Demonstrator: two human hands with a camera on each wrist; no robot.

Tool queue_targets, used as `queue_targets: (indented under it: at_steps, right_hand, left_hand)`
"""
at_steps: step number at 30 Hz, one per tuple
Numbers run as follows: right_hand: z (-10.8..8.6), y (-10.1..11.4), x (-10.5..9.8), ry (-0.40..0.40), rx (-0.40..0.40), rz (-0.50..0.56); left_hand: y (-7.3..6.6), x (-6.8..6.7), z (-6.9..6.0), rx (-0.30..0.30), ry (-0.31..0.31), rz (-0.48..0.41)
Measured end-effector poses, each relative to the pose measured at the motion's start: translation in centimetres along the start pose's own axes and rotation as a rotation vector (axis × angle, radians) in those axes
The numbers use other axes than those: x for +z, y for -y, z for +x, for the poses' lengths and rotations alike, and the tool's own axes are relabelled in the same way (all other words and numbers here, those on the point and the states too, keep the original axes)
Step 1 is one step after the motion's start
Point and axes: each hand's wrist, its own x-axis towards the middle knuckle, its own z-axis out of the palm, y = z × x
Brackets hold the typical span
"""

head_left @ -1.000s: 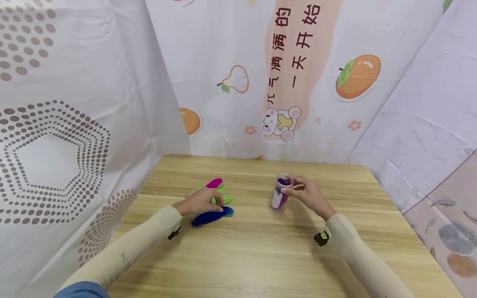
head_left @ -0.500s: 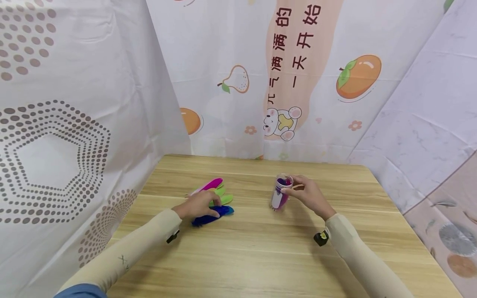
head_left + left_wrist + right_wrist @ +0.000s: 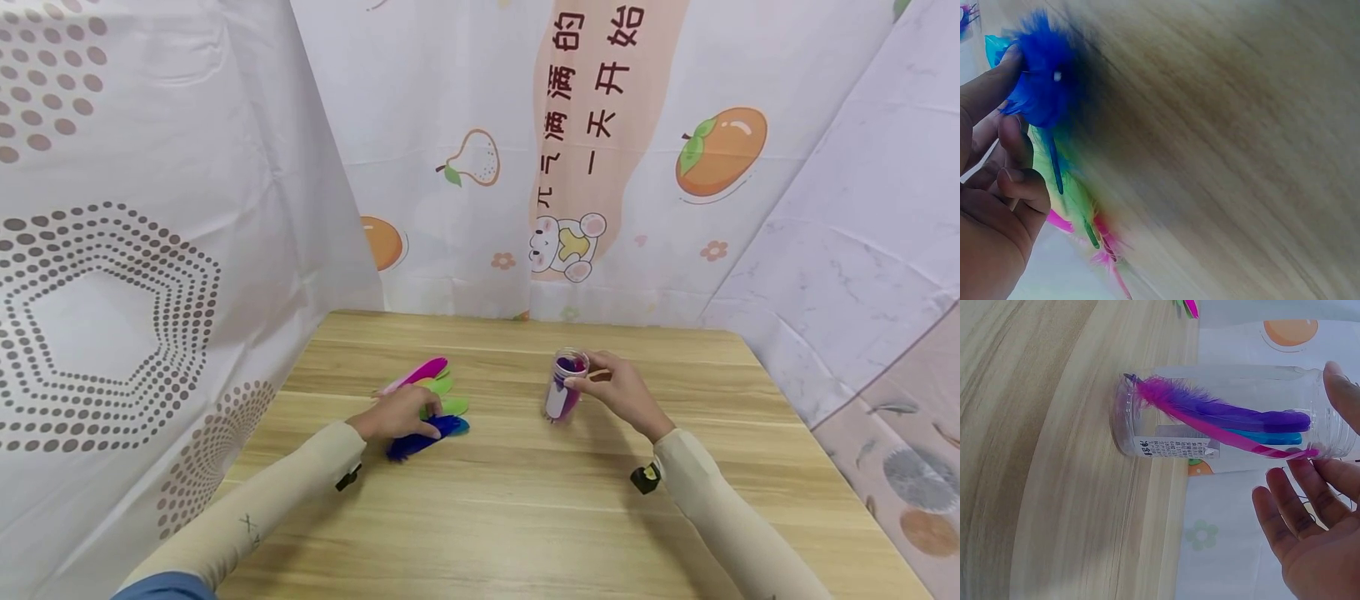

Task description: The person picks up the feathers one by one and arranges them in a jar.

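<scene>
Two bare hands worked over a pale wood-grain tabletop (image 3: 510,517), seen from the wearer's own viewpoint. The left hand (image 3: 401,412) pinched a deep blue feather (image 3: 420,443) between thumb and fingers; in the left wrist view its fluffy base and bare quill pointed away from the palm. A lighter blue tip (image 3: 462,427) showed just beside it. Near that hand, partly hidden by it, green feathers (image 3: 455,407) lay on the tabletop, with a pink feather (image 3: 431,368) beyond them, toward the back edge.

Well apart, on the right half of the tabletop, stood a clear glass jar (image 3: 1247,381), upright and without a cover on its mouth. The right hand (image 3: 628,398) pinched it near the rim between thumb and fingertips, the remaining fingers spread loosely beside the glass. Inside the jar, a purple feather (image 3: 1229,415), a magenta feather (image 3: 1210,429) and a teal feather (image 3: 1279,438) leaned together. A white label (image 3: 1175,447) with small dark print was stuck on its side.

Both forearms wore cream sleeves (image 3: 300,483). Behind the tabletop hung a white cloth (image 3: 405,100) printed with fruit, flowers, a cartoon animal and Chinese characters.
</scene>
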Motion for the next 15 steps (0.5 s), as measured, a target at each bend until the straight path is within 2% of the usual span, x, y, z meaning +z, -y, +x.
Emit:
queue_targets:
  at_steps: [7, 11, 15]
  right_hand:
    - [0.03, 0.05, -0.04, 0.001, -0.002, -0.007]
    - [-0.02, -0.01, -0.06, 0.001, 0.0, -0.009]
    - [-0.03, -0.08, -0.07, -0.002, -0.003, -0.009]
  left_hand:
    - [0.07, -0.16, 0.0, 0.038, -0.016, -0.048]
    - [0.29, -0.25, 0.1, 0.039, -0.024, -0.084]
    - [0.49, -0.43, 0.17, 0.027, -0.033, -0.08]
